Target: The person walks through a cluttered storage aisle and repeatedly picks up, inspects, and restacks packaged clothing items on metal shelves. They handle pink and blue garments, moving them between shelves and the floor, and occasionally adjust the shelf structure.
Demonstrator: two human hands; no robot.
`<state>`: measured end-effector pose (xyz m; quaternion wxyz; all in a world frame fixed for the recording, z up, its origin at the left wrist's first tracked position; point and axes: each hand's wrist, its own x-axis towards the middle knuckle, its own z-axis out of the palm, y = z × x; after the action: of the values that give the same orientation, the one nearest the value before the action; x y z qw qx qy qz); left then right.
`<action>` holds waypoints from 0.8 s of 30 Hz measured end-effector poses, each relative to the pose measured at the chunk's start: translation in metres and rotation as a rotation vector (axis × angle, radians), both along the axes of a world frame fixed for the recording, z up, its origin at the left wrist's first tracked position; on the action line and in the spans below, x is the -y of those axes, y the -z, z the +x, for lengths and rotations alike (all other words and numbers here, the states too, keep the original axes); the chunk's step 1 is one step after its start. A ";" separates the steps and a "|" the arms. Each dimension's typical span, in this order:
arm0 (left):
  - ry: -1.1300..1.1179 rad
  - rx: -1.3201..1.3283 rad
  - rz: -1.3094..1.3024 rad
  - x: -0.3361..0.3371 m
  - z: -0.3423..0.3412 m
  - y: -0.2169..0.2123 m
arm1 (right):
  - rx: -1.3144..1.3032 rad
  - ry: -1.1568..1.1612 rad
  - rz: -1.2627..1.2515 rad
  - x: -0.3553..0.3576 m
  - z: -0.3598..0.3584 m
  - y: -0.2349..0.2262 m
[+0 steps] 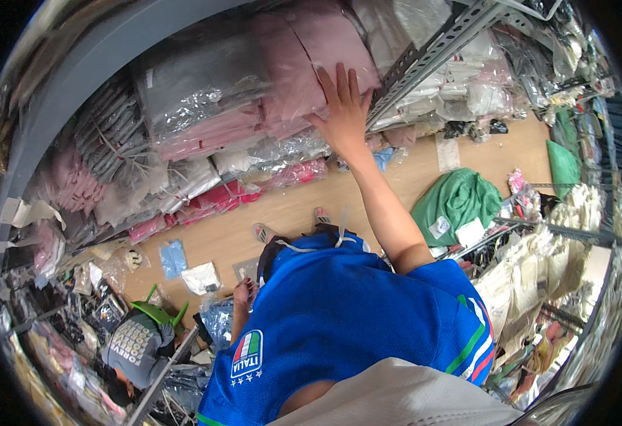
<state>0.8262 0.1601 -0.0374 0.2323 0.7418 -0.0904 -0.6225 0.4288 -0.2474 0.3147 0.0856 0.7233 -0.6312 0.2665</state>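
Note:
My right hand reaches up with its fingers spread. It lies flat on a stack of pink folded garments in clear plastic bags, close to a perforated metal shelf post. A dark grey bagged garment pile sits to the left of the pink one. My left hand is low at my side, its fingers curled in. Whatever it may hold is too small to make out. Beside it is a bluish clear plastic bag.
A green sack stands on the floor right of my arm. Blue and white packets lie on the wooden floor. A person in a grey shirt is low at the left, by a green plastic stool. Cream bundles fill the right side.

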 end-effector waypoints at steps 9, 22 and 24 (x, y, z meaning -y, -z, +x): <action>-0.194 0.220 -0.123 0.046 -0.039 -0.088 | 0.133 -0.309 0.010 -0.002 -0.001 -0.010; -0.377 0.124 0.104 -0.070 -0.128 -0.068 | 0.195 -1.177 0.750 -0.106 0.031 0.072; -0.453 0.153 0.110 -0.092 -0.138 -0.065 | 0.103 -1.179 0.973 -0.128 0.013 0.120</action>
<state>0.6878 0.2525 0.0280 0.3175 0.7998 0.0948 -0.5006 0.4414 -0.1194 0.1949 -0.4282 0.8834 -0.1905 -0.0063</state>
